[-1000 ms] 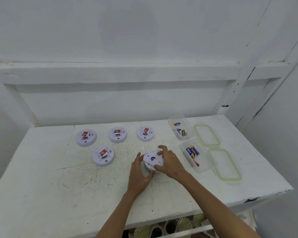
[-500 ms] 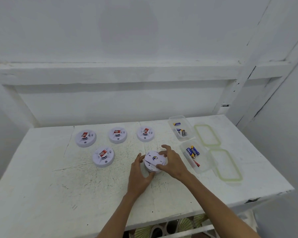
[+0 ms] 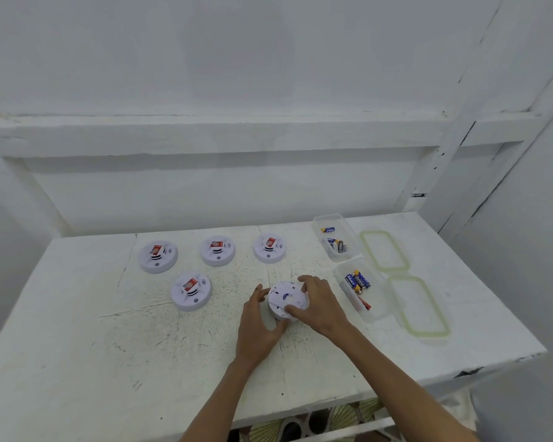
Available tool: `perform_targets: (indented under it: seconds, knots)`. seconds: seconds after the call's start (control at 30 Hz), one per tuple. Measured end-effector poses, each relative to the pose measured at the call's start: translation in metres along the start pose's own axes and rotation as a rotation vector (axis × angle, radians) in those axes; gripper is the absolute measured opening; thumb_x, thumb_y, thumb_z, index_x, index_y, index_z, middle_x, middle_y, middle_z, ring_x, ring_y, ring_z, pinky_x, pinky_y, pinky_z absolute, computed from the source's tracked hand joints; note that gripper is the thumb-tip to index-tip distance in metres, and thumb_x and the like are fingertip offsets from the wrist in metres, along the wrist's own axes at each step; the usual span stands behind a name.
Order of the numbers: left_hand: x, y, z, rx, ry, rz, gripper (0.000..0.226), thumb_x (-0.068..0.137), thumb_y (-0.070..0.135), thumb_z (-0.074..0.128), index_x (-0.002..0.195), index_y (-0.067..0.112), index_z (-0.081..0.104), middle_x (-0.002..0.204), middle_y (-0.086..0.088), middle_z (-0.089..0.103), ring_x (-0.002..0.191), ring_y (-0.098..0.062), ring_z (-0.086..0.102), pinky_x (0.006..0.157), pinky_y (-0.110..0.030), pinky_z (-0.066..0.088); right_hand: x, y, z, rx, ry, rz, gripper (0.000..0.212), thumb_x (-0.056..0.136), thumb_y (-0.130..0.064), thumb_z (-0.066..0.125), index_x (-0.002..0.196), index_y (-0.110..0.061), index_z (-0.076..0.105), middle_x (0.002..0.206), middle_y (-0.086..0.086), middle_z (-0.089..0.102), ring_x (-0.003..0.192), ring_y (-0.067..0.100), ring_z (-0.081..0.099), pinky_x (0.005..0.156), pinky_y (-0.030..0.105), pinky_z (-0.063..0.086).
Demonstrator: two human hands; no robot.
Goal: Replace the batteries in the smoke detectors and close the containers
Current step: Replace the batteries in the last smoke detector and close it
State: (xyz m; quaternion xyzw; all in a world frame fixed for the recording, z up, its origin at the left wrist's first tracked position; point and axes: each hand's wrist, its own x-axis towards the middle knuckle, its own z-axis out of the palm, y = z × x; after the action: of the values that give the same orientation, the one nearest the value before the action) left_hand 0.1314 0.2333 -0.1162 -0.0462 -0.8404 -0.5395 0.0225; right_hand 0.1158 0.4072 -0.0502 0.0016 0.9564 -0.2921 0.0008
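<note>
A white round smoke detector (image 3: 284,297) lies back side up on the white table (image 3: 77,362). My left hand (image 3: 258,327) grips its left and lower edge. My right hand (image 3: 321,306) curls over its right side, thumb on the back plate. Several other detectors stand face up with red-and-white labels: one at mid left (image 3: 191,291) and three in a far row (image 3: 157,256) (image 3: 218,250) (image 3: 269,248). Two open clear containers hold batteries: a far one (image 3: 334,237) and a near one (image 3: 359,290).
Two green-rimmed clear lids lie right of the containers, a far lid (image 3: 384,250) and a near lid (image 3: 419,306). A white wall with a ledge rises behind the table. The table's front edge runs just below my forearms, its right edge beyond the lids.
Both hands have stayed on the detector. It has turned slightly and shifted a little to the right between my hands.
</note>
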Motion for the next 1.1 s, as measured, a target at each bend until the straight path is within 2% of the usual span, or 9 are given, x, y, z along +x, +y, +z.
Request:
perform_targets:
  seconds: [0.1, 0.17, 0.27, 0.47, 0.57, 0.7, 0.83, 1.0, 1.1]
  knots:
    - [0.002, 0.001, 0.001, 0.060, -0.008, 0.071, 0.092, 0.076, 0.077, 0.065, 0.152, 0.044, 0.025, 0.165, 0.012, 0.029, 0.146, -0.011, 0.035, 0.119, -0.048, 0.037, -0.001, -0.001, 0.000, -0.091, 0.030, 0.018, 0.078, 0.075, -0.057, 0.072, 0.138, -0.020, 0.044, 0.127, -0.002, 0.055, 0.117, 0.021, 0.045, 0.091, 0.038, 0.042]
    - [0.002, 0.004, 0.000, 0.063, -0.004, 0.094, 0.087, 0.075, 0.084, 0.060, 0.148, 0.058, 0.021, 0.165, 0.009, 0.032, 0.145, -0.014, 0.039, 0.119, -0.048, 0.036, -0.002, -0.004, 0.001, -0.202, 0.045, -0.015, 0.076, 0.076, -0.062, 0.066, 0.137, -0.022, 0.045, 0.129, -0.003, 0.056, 0.118, 0.022, 0.046, 0.091, 0.039, 0.041]
    - [0.001, 0.004, 0.000, 0.049, 0.008, 0.079, 0.084, 0.074, 0.076, 0.067, 0.137, 0.078, 0.011, 0.161, 0.009, 0.039, 0.142, -0.015, 0.041, 0.116, -0.046, 0.037, -0.003, -0.007, 0.003, -0.327, 0.067, -0.040, 0.073, 0.075, -0.067, 0.058, 0.133, -0.023, 0.048, 0.124, 0.000, 0.060, 0.114, 0.024, 0.049, 0.086, 0.038, 0.043]
    - [0.002, -0.002, 0.004, 0.056, 0.010, 0.036, 0.088, 0.073, 0.073, 0.070, 0.148, 0.047, 0.033, 0.158, 0.012, 0.041, 0.141, -0.013, 0.041, 0.115, -0.051, 0.041, -0.002, -0.017, 0.014, -0.376, 0.097, 0.047, 0.069, 0.077, -0.067, 0.052, 0.125, -0.017, 0.049, 0.114, 0.006, 0.060, 0.106, 0.026, 0.052, 0.080, 0.038, 0.047]
    - [0.001, -0.003, 0.004, 0.024, 0.006, 0.039, 0.084, 0.070, 0.075, 0.072, 0.141, 0.059, 0.030, 0.156, 0.013, 0.043, 0.139, -0.010, 0.042, 0.114, -0.042, 0.040, -0.001, -0.011, 0.015, -0.274, 0.127, 0.032, 0.067, 0.079, -0.068, 0.047, 0.125, -0.019, 0.052, 0.114, 0.001, 0.057, 0.105, 0.022, 0.050, 0.077, 0.036, 0.049]
    - [0.002, -0.003, 0.003, -0.029, 0.035, -0.005, 0.096, 0.068, 0.083, 0.069, 0.148, 0.045, 0.033, 0.152, 0.013, 0.047, 0.136, -0.006, 0.044, 0.112, -0.041, 0.044, -0.008, 0.006, 0.009, -0.022, 0.146, -0.129, 0.048, 0.082, -0.041, 0.043, 0.125, -0.021, 0.052, 0.122, -0.005, 0.048, 0.109, 0.017, 0.046, 0.076, 0.026, 0.049]
    - [0.002, -0.002, 0.002, -0.076, 0.055, -0.061, 0.106, 0.064, 0.088, 0.068, 0.150, 0.034, 0.037, 0.144, 0.014, 0.052, 0.131, -0.006, 0.051, 0.107, -0.039, 0.048, -0.017, 0.025, 0.002, 0.028, 0.069, -0.230, 0.056, 0.075, -0.024, 0.056, 0.130, -0.022, 0.048, 0.135, -0.009, 0.041, 0.122, 0.007, 0.040, 0.085, 0.020, 0.049]
    - [0.000, 0.004, 0.002, -0.070, 0.069, -0.067, 0.100, 0.069, 0.089, 0.059, 0.148, 0.030, 0.040, 0.135, 0.011, 0.055, 0.124, -0.008, 0.055, 0.101, -0.033, 0.048, -0.017, 0.042, 0.009, 0.048, 0.141, -0.273, 0.040, 0.088, -0.030, 0.064, 0.127, -0.025, 0.055, 0.130, -0.011, 0.051, 0.121, 0.004, 0.045, 0.095, 0.020, 0.046]
    - [-0.003, 0.002, 0.002, -0.015, 0.066, 0.019, 0.077, 0.085, 0.073, 0.054, 0.146, 0.028, 0.043, 0.130, 0.014, 0.054, 0.123, -0.008, 0.053, 0.102, -0.033, 0.048, -0.016, 0.039, 0.008, 0.131, 0.187, -0.234, 0.034, 0.093, -0.042, 0.061, 0.123, -0.026, 0.059, 0.117, -0.015, 0.058, 0.106, 0.003, 0.052, 0.081, 0.016, 0.047]
